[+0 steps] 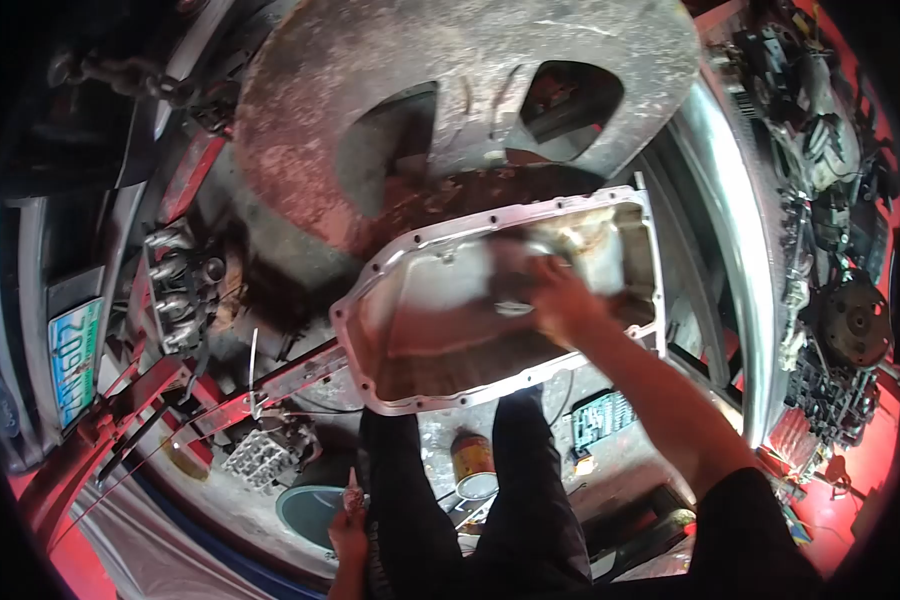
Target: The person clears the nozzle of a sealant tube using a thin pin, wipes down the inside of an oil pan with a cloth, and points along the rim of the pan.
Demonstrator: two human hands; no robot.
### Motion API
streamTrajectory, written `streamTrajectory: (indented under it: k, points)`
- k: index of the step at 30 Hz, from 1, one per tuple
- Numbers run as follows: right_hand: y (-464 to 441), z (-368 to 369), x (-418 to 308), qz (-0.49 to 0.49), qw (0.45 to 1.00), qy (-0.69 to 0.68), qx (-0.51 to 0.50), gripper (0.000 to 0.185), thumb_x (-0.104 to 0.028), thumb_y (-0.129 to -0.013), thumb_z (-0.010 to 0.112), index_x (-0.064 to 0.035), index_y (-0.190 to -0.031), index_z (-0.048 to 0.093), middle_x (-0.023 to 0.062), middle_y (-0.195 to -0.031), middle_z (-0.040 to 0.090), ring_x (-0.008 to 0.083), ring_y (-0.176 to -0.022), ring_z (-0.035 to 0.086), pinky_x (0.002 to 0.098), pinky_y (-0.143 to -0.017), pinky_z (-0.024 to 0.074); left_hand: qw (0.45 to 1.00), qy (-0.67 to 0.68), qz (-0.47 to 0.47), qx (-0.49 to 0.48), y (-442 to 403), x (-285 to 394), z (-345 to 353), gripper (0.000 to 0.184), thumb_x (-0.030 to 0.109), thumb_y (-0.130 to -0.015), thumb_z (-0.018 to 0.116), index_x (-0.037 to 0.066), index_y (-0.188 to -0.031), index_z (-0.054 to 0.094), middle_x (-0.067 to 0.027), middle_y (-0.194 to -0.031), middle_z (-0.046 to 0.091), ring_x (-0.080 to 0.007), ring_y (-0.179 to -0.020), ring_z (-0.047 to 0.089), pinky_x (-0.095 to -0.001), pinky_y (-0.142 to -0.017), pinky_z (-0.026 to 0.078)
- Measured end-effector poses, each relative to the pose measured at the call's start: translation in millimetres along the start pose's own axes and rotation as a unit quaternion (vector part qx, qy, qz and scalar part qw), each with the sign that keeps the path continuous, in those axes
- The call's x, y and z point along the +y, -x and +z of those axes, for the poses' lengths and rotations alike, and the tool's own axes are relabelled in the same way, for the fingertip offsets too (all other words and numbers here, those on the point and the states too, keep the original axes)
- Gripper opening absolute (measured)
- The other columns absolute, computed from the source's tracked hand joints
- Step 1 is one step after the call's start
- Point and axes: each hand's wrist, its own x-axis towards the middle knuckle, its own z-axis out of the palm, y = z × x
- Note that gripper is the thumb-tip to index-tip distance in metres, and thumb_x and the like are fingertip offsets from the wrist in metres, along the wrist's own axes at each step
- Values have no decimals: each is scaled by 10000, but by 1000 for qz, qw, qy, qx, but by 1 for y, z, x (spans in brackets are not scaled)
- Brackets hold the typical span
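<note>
A large metal pan (440, 290) with a bolt-hole flange lies tilted in the middle, its inside facing me. My right hand (562, 303) reaches into the pan at its right half, blurred by motion. Something dark shows beside its fingers, too smeared to identify. Low in the view, beside my left leg, my left hand (348, 538) is closed around a small tube (352, 496) with a pointed nozzle, held upright.
Behind the pan stands a big rusty metal wheel (320, 100). A red metal frame (240, 408) runs in from the left. A can (473, 465) stands between my legs, a green bin (310, 512) beside my left leg. Engine parts (858, 322) line the right side.
</note>
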Motion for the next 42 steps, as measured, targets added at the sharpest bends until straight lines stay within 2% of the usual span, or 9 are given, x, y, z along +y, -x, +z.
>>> streamTrajectory:
  k: [10, 16, 17, 19, 21, 27, 31, 34, 42]
  points:
    - [-22, 4, -39, 111, 951, -220, -189, 418, -87, -676, 715, -79, -1087, 640, 167, -1152, 563, 366, -1045, 577, 436, -882, 487, 995, 80, 40, -32, 14, 71, -13, 280, 233, -987, 513, 82, -1134, 697, -190, -1010, 678, -282, -890, 641, -397, -741, 478]
    - [137, -102, 6, 68, 846, -432, 305, 334, 55, -690, 643, -51, -1005, 686, 113, -1044, 648, 283, -1030, 590, 384, -932, 455, 925, -222, -227, -208, 1, 127, -23, 396, 188, -1019, 418, 65, -1385, 506, -146, -1402, 511, -226, -1273, 495, -354, -1010, 390]
    - [168, -124, 23, 115, 881, -264, 375, 254, 18, -753, 627, -79, -974, 705, 89, -1028, 656, 257, -985, 596, 399, -899, 470, 956, 213, -118, -162, -4, 5, -2, 481, 213, -1028, 375, 25, -1470, 349, -142, -1483, 407, -222, -1362, 389, -356, -1110, 283]
    - [229, -134, 85, 154, 547, -691, 447, 294, -155, -880, 561, -28, -1136, 627, 90, -1070, 640, 207, -1027, 572, 372, -974, 401, 946, 257, -89, -175, -9, -1, 24, 549, 256, -1034, 336, 1, -1504, 212, -161, -1524, 314, -237, -1391, 322, -351, -1141, 222]
    - [273, -143, 166, 266, 732, -368, 509, 352, -140, -868, 568, -23, -1199, 591, 120, -1153, 605, 240, -1090, 551, 391, -993, 398, 976, 182, -18, -122, -13, -16, 45, 464, 226, -1012, 376, 17, -1424, 335, -147, -1446, 418, -232, -1291, 456, -356, -1063, 348]
    - [299, -116, 281, 231, 871, 82, 426, 508, -158, -883, 594, -16, -1358, 481, 191, -1382, 478, 326, -1274, 454, 438, -1063, 356, 977, 0, 194, 90, 56, 130, 62, 225, 82, -893, 594, 120, -1102, 670, -102, -1128, 680, -281, -991, 670, -361, -812, 533]
    - [269, 31, 143, 67, 943, -282, 165, 611, -188, -884, 635, -28, -1420, 388, 148, -1429, 444, 255, -1293, 431, 359, -1019, 379, 961, 185, 207, -21, 102, 204, 141, 293, 74, -867, 594, 89, -1156, 644, -107, -948, 682, -261, -879, 664, -355, -769, 510]
    - [254, 22, -64, -3, 658, -753, -16, 745, -268, -840, 722, 6, -1410, 328, 175, -1273, 556, 223, -1117, 556, 304, -869, 464, 942, 79, 321, -60, 150, 244, 182, 377, 128, -891, 550, 98, -1267, 564, -109, -1044, 610, -280, -1077, 549, -386, -891, 424]
    - [258, 89, -54, 272, 641, -705, -134, 303, -241, -940, 565, -16, -1134, 505, 136, -926, 654, 243, -881, 661, 351, -744, 529, 989, -37, 146, -12, 92, 72, 111, 439, 284, -848, 658, 89, -1233, 584, -81, -1195, 599, -257, -1137, 523, -410, -976, 395]
